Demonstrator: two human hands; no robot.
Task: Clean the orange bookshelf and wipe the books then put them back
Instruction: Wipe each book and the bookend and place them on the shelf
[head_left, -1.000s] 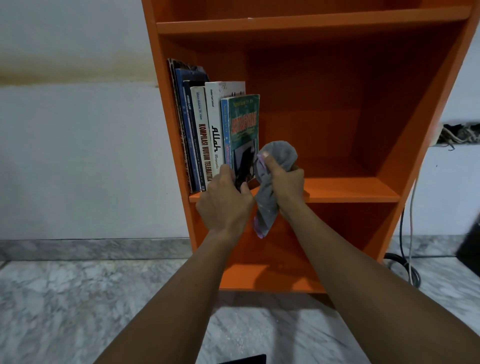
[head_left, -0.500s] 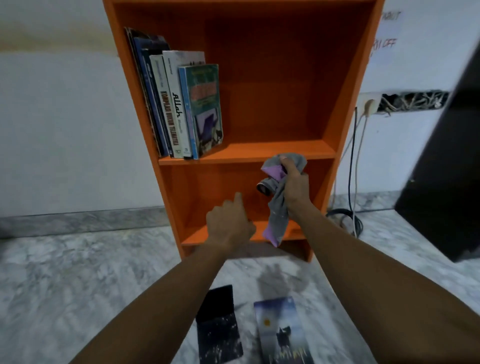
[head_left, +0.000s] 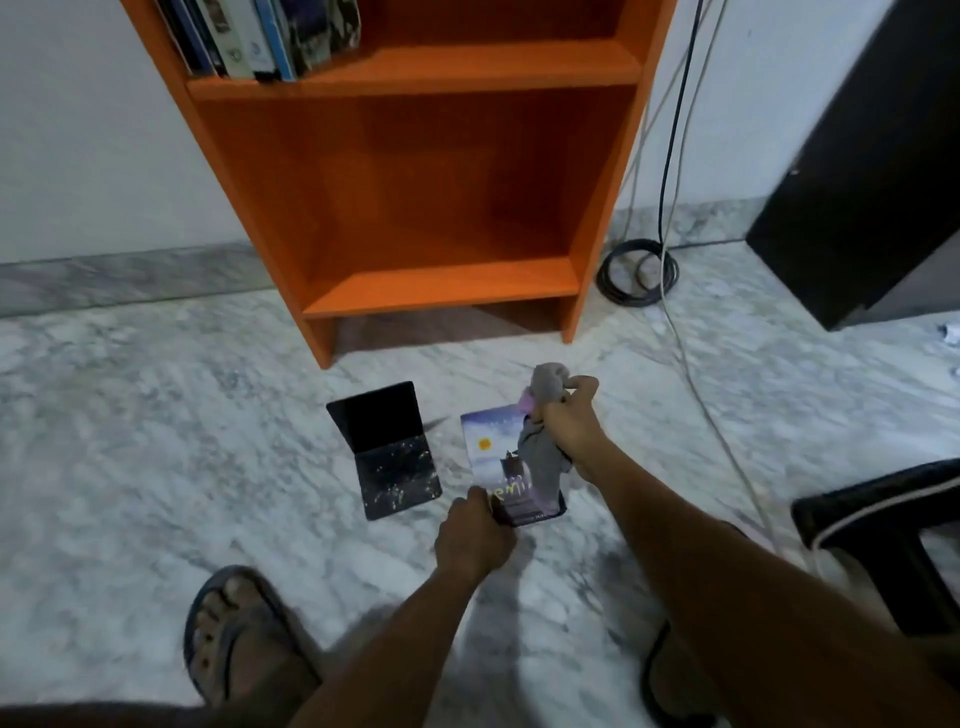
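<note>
My left hand (head_left: 474, 540) grips the near edge of the purple book (head_left: 496, 457) lying on the marble floor (head_left: 156, 441). My right hand (head_left: 569, 426) is clenched around the grey cloth (head_left: 540, 457), which hangs over the cover and hides most of the title. A black book (head_left: 387, 449) lies just beside, possibly half open. The orange bookshelf (head_left: 441, 182) is cropped above, its shelved books (head_left: 260, 36) cut off.

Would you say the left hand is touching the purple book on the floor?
Touching: the head view shows the left hand gripping the near corner of the purple book.
</note>
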